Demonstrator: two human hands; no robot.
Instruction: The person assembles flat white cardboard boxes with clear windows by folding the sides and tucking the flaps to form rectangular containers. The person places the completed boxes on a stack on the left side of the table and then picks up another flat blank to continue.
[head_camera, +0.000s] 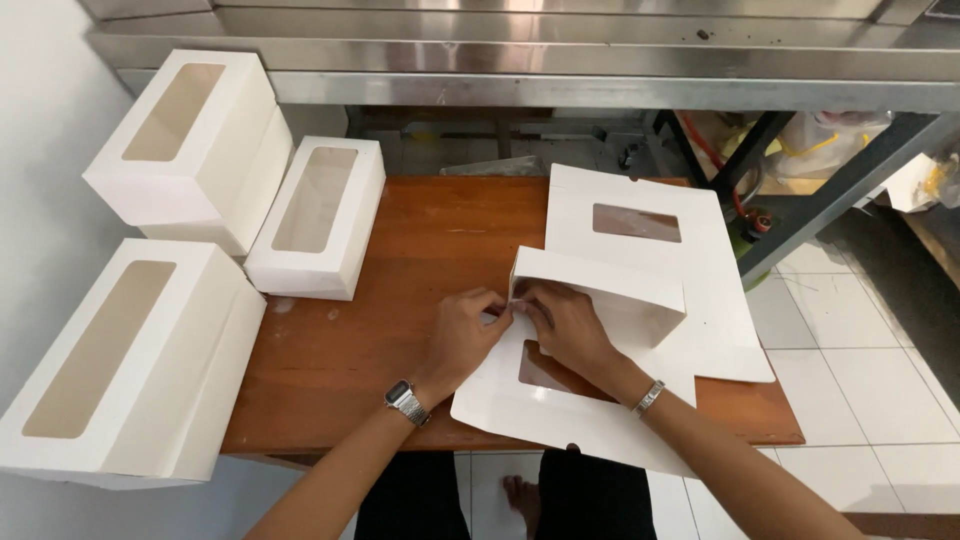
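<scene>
A half-folded white cardboard box with a window cut-out (600, 300) lies on a brown wooden table (380, 340). One side wall of it stands up. My left hand (462, 335), with a wristwatch, pinches the box's left corner flap. My right hand (568, 325), with a bracelet, grips the same corner from the other side. Both hands meet at that corner, fingers closed on the cardboard. A flat unfolded white box sheet with a window (640, 225) lies behind it.
Several finished white window boxes stand at the left: two stacked (190, 140), one beside them (318, 215), one at the near left (125, 365). A steel shelf (560, 60) runs along the back. White floor tiles (860, 330) are at the right.
</scene>
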